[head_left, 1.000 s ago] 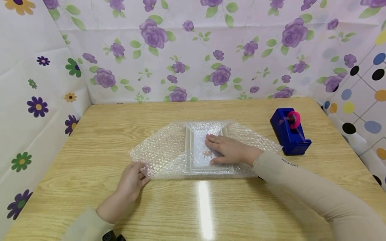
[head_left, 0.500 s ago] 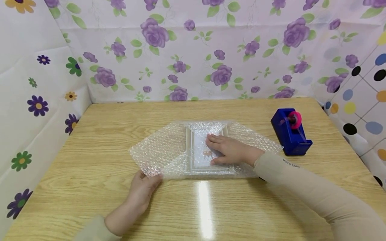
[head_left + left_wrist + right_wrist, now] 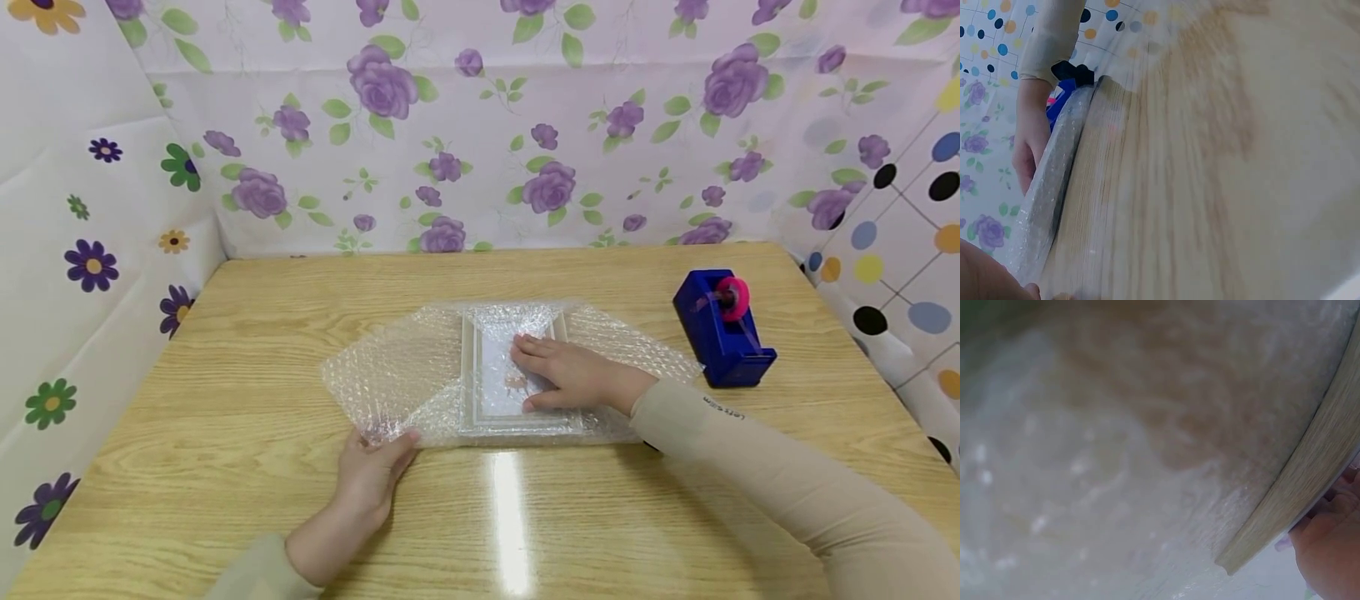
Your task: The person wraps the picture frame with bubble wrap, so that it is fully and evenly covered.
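Observation:
A picture frame [image 3: 468, 375] with a white picture lies flat on the table, seen through a layer of clear bubble wrap [image 3: 397, 358]. The sheet spreads out past the frame on both sides. At its front-left edge my left hand [image 3: 367, 479] pinches the wrap, thumb on top and the other fingers largely hidden underneath. My right hand [image 3: 570, 373] lies flat on the wrapped frame, fingers extended to the left. From the left wrist, the wrap [image 3: 1047, 194] appears edge-on with the right hand [image 3: 1030, 137] on it. Blurred wrap [image 3: 1085, 487] fills much of the right wrist view.
A blue tape dispenser [image 3: 723, 333] with a pink-cored roll stands at the right, close to the wrap's right tip. The wooden table [image 3: 247, 333] ends at a flowered cloth [image 3: 450, 125] behind, with patterned cloths at both sides.
My left hand has slid right along the wrap's front-left edge, its thumb coming over the top of the sheet. The right hand stays in place on the frame.

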`<state>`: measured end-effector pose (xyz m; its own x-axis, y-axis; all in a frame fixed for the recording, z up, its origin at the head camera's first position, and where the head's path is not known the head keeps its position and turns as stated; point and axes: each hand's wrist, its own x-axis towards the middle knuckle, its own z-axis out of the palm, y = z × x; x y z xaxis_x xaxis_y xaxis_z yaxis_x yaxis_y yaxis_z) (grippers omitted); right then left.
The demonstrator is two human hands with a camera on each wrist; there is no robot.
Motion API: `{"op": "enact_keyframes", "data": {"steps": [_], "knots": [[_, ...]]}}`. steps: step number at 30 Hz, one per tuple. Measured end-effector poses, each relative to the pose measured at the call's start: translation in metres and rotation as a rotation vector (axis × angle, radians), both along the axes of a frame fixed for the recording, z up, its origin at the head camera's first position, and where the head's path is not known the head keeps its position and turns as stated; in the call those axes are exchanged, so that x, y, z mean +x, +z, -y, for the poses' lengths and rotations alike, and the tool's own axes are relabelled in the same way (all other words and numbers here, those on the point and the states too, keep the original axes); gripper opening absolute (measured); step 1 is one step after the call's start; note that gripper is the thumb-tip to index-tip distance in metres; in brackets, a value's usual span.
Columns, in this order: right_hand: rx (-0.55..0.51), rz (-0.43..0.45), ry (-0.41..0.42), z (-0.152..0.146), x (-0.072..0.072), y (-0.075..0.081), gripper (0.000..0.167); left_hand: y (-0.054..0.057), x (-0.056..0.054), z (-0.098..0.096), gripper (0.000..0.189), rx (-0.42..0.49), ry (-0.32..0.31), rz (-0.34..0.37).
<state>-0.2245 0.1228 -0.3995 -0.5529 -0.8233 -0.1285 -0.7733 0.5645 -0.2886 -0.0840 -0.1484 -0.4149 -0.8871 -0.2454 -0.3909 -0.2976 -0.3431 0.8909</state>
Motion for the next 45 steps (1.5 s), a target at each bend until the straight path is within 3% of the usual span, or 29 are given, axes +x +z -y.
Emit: {"op": "enact_keyframes", "data": {"steps": [5,18,29,35,40,45], "knots": [[0.000,0.003,-0.002,0.000,0.000,0.000,0.083,0.001,-0.001,-0.008,0.058,0.008,0.008,0.055],[-0.004,0.011,-0.006,0.001,0.000,0.000,0.082,0.004,-0.003,-0.017,0.056,-0.019,0.056,0.022],[-0.007,0.013,-0.011,0.001,0.003,0.002,0.081,0.006,-0.005,-0.020,0.046,-0.044,0.011,-0.022],[-0.015,0.017,-0.014,0.000,0.004,0.004,0.082,0.006,-0.008,-0.027,0.048,-0.134,-0.004,-0.056],[-0.022,0.004,-0.016,-0.001,0.003,0.003,0.082,0.006,-0.011,-0.040,0.048,-0.177,0.035,-0.060],[-0.027,0.013,-0.014,-0.001,0.002,0.000,0.081,0.006,-0.012,-0.050,0.046,-0.090,0.087,-0.053]]}}
